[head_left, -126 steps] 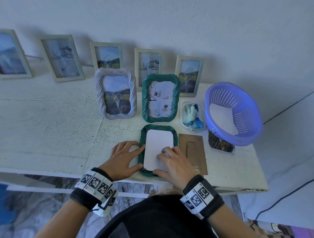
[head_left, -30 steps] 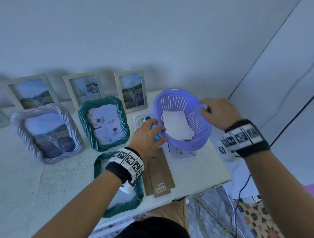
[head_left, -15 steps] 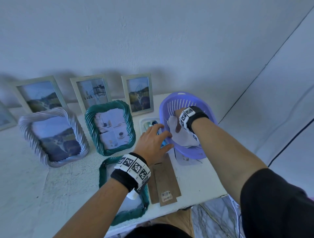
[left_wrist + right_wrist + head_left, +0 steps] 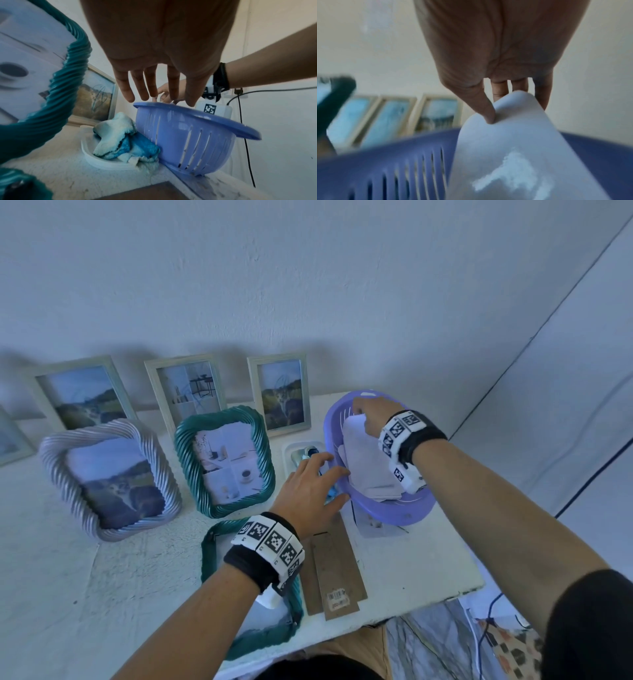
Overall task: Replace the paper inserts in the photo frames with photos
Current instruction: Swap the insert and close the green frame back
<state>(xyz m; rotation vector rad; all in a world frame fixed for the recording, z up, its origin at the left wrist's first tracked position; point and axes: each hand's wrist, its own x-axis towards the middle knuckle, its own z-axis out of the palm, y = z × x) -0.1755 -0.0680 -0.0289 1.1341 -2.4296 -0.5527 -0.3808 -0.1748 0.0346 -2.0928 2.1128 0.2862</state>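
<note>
My right hand (image 4: 359,414) reaches into the purple basket (image 4: 387,515) and pinches the top edge of a white paper sheet (image 4: 366,470). In the right wrist view, thumb and fingers (image 4: 489,116) bend that paper sheet (image 4: 522,148) over the basket (image 4: 385,162) wall. More white sheets lie under it. My left hand (image 4: 329,481) rests with straight fingers at the basket's near-left rim; the left wrist view shows its fingers (image 4: 137,89) just above the rim (image 4: 188,112). A teal frame (image 4: 212,546) lies flat under my left forearm, and its middle is hidden.
A brown backing board (image 4: 334,570) lies beside the flat frame. A photo (image 4: 368,525) sticks out from under the basket. A white tray with a blue cloth (image 4: 120,143) sits left of the basket. Several filled frames stand along the wall, among them a teal one (image 4: 224,460) and a grey one (image 4: 109,481).
My right hand left the basket's far rim, went inside and now pinches a white sheet. The left hand stays at the near rim. The camera has dipped slightly.
</note>
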